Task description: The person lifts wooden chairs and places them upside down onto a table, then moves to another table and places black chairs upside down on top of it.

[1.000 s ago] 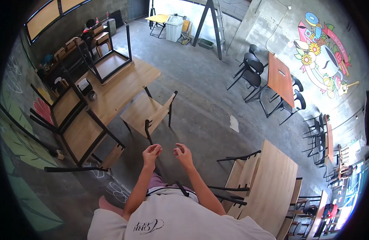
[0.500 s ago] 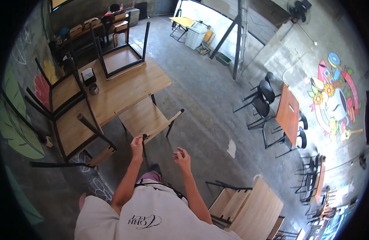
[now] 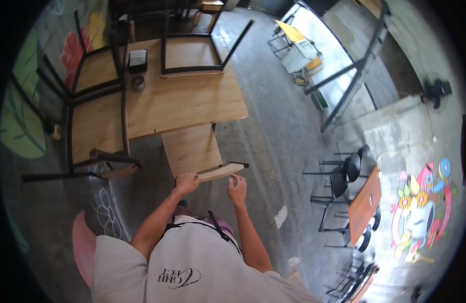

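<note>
A wooden chair with a black frame stands upright at the long wooden table, its seat partly under the tabletop. My left hand is closed around the left end of the chair's curved backrest. Near the backrest's right part is my right hand, fingers bent and slightly apart, their tips at its near edge; whether they press on it is hard to see. Upside-down chairs rest on the tabletop, one at the back and others at the left.
A black napkin box and a dark round pot stand on the table. To the right, black chairs surround a reddish-brown table. A ladder-like frame leans at the back right; concrete floor lies between.
The chair has been pushed further under the table, away from me. My left hand stays at its backrest, while my right hand has come up to it. The view has turned left.
</note>
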The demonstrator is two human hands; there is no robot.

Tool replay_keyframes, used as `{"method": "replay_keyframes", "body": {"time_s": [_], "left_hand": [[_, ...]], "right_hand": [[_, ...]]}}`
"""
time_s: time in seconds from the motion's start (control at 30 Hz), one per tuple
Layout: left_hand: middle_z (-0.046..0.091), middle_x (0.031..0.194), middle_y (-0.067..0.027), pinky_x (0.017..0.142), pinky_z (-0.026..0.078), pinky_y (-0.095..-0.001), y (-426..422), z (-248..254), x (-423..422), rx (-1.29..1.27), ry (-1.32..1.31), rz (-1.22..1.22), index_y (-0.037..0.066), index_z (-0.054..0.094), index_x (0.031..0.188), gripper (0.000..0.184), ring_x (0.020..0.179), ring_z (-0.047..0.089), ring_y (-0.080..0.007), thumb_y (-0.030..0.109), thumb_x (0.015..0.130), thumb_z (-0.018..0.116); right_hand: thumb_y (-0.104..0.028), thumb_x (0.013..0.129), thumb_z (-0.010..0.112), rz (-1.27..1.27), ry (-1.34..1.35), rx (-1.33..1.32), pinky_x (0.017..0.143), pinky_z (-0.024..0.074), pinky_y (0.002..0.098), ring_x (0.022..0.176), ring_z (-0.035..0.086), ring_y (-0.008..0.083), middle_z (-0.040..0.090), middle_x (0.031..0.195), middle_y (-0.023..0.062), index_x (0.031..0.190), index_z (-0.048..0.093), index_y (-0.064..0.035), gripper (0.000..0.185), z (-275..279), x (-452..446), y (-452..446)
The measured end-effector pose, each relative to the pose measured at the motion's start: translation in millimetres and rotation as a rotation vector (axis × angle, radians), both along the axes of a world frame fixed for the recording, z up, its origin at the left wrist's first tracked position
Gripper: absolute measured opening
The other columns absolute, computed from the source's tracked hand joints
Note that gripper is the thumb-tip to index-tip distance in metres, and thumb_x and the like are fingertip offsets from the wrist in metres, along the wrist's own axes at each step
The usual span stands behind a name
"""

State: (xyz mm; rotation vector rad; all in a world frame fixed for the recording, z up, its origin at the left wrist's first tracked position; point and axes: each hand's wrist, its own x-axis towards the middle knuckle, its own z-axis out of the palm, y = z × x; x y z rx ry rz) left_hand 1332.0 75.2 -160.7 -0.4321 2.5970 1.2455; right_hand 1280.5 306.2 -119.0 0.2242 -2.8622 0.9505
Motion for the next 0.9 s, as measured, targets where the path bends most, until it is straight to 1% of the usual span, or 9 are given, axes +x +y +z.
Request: {"method": "replay_keyframes", "body": {"time_s": [0.1,0.13,0.2,0.3,0.33,0.53,0.7,0.77,0.9], "left_hand": [[0.072,0.090,-0.0146,0.082,0.051,-0.0486,1,10,-6,-0.111,-0.007,-0.051,0.012,0.075,0.095,0.041,0.089,0.068,-0.0370,0.045,0.090,0.052],[0.072,0.089,-0.0148,0.082,0.051,-0.0489,1,9,-5,-0.157,-0.012,-0.106,0.012,0.076,0.093,0.042,0.089,0.067,-0.0377,0.046,0.090,0.051],[0.071,0.089,-0.0161,0.081,0.051,-0.0493,4,9,-9,-0.174,-0.048,-0.030,0.011,0.076,0.091,0.041,0.088,0.068,-0.0379,0.044,0.089,0.052],[0.071,0.086,-0.0182,0.080,0.051,-0.0500,13,-4,-12,-0.239,-0.093,0.106,0.008,0.076,0.086,0.039,0.086,0.068,-0.0380,0.039,0.087,0.053],[0.070,0.084,-0.0192,0.080,0.051,-0.0503,15,-6,-15,-0.282,-0.100,0.177,0.007,0.075,0.082,0.037,0.084,0.068,-0.0380,0.036,0.086,0.054],[0.070,0.079,-0.0182,0.078,0.051,-0.0491,30,-11,-15,-0.431,0.073,0.304,0.008,0.076,0.080,0.027,0.080,0.069,-0.0357,0.027,0.079,0.056],[0.070,0.079,-0.0175,0.080,0.052,-0.0464,39,2,-16,-0.503,0.025,0.286,0.011,0.076,0.080,0.025,0.080,0.068,-0.0338,0.026,0.080,0.056],[0.070,0.080,-0.0161,0.079,0.052,-0.0464,43,2,-15,-0.525,0.044,0.271,0.011,0.076,0.082,0.025,0.082,0.068,-0.0325,0.025,0.081,0.056],[0.070,0.082,-0.0144,0.079,0.052,-0.0458,54,3,-8,-0.548,0.052,0.225,0.011,0.076,0.082,0.024,0.084,0.067,-0.0315,0.023,0.081,0.056]], "right_hand": [[-0.022,0.087,0.063,0.116,-0.036,0.180,0.093,0.0472,0.0399,0.104,0.059,0.0325,0.063,0.108,0.0150,0.111,0.068,-0.0107,0.027,-12,-36,2],[-0.027,0.087,0.062,0.145,-0.209,0.163,0.101,0.0409,0.0428,0.116,0.054,0.0313,0.061,0.114,0.0139,0.110,0.070,-0.0127,0.028,-7,-52,4],[-0.029,0.089,0.062,0.224,-0.055,0.380,0.107,0.0337,0.0469,0.123,0.050,0.0284,0.061,0.120,0.0116,0.112,0.071,-0.0156,0.028,-5,-75,5],[-0.036,0.092,0.052,0.349,-0.102,0.419,0.108,0.0293,0.0512,0.125,0.048,0.0266,0.060,0.121,0.0103,0.104,0.074,-0.0162,0.032,-45,-114,28],[-0.041,0.095,0.048,0.413,-0.155,0.520,0.103,0.0370,0.0455,0.119,0.052,0.0293,0.062,0.122,0.0124,0.105,0.075,-0.0170,0.037,-43,-124,33],[-0.037,0.097,0.045,0.527,-0.219,0.500,0.085,0.0499,0.0446,0.099,0.058,0.0359,0.067,0.108,0.0120,0.098,0.075,-0.0132,0.038,-37,-134,37],[-0.033,0.096,0.046,0.577,-0.110,0.421,0.080,0.0519,0.0437,0.095,0.057,0.0349,0.067,0.100,0.0109,0.093,0.074,-0.0108,0.036,-41,-133,48],[-0.037,0.099,0.043,0.567,-0.153,0.440,0.083,0.0527,0.0457,0.103,0.058,0.0348,0.067,0.107,0.0087,0.097,0.074,-0.0120,0.040,-41,-133,52],[-0.031,0.095,0.049,0.574,-0.058,0.371,0.076,0.0529,0.0452,0.097,0.058,0.0353,0.067,0.099,0.0141,0.089,0.074,-0.0061,0.035,-45,-124,64]]}}
